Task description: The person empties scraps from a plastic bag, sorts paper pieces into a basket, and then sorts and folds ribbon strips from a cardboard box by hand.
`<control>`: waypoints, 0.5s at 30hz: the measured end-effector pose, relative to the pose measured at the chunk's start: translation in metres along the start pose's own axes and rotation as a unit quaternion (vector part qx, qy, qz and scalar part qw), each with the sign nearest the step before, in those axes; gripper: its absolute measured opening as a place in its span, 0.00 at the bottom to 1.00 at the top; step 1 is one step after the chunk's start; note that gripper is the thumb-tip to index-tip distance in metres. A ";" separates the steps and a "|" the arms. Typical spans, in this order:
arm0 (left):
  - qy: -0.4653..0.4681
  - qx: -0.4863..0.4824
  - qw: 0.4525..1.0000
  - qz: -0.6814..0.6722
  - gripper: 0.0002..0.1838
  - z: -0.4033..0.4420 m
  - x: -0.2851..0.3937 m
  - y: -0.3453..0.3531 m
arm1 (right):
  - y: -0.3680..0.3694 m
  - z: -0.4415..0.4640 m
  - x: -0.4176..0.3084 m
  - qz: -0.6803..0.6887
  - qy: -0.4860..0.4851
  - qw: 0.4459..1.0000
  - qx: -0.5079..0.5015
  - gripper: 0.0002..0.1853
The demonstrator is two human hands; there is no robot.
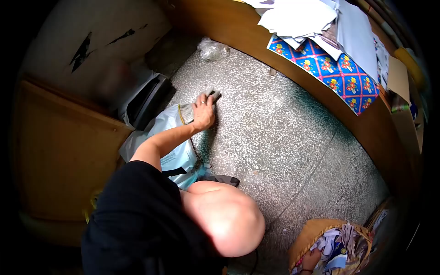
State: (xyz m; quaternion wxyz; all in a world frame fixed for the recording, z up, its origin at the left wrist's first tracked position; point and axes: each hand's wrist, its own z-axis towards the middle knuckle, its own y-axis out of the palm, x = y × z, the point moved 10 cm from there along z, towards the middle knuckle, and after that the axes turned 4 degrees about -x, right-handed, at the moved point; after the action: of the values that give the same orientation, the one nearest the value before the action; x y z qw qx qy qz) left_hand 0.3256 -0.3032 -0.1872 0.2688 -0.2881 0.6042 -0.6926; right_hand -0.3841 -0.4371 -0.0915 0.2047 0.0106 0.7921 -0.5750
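Note:
My left hand [203,113], with a ring on one finger, reaches down to the speckled floor. Its fingers are bent over a small grey and dark object [214,95] that I cannot make out. Beside this hand, a pale plastic bag [176,156] lies on the floor with a greyish bundle [186,112] at its mouth. At the bottom right, my right hand [311,260] is at a basket [306,233] filled with crumpled papers and cloth-like scraps [339,250]. Its fingers are mostly hidden among them.
A dark box-like object [149,101] stands by the wooden cabinet [64,156] at left. Crumpled clear plastic [212,49] lies farther back. Papers [298,18] and a blue patterned sheet [339,75] lie on the wooden furniture at upper right, near a cardboard box [399,82]. My bare knee [229,215] is in front.

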 end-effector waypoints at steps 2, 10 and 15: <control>-0.060 -0.019 0.998 0.001 0.35 0.005 -0.019 -0.013 | 0.012 0.000 0.028 -0.048 0.002 0.999 -0.022 0.06; 0.072 0.110 0.969 -0.210 0.33 0.107 -0.039 -0.009 | 0.007 0.000 -0.004 -0.028 0.125 0.987 -0.091 0.19; 0.125 0.117 0.971 -0.166 0.15 0.197 -0.030 -0.018 | 0.006 0.004 -0.010 -0.073 0.073 0.992 -0.071 0.15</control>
State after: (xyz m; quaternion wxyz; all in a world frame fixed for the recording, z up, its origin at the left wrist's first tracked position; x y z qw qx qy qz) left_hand 0.4882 -0.4135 -0.1511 0.1039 -0.2619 0.4911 -0.8243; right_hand -0.3725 -0.4362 -0.0946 0.1044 -0.0197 0.8422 -0.5287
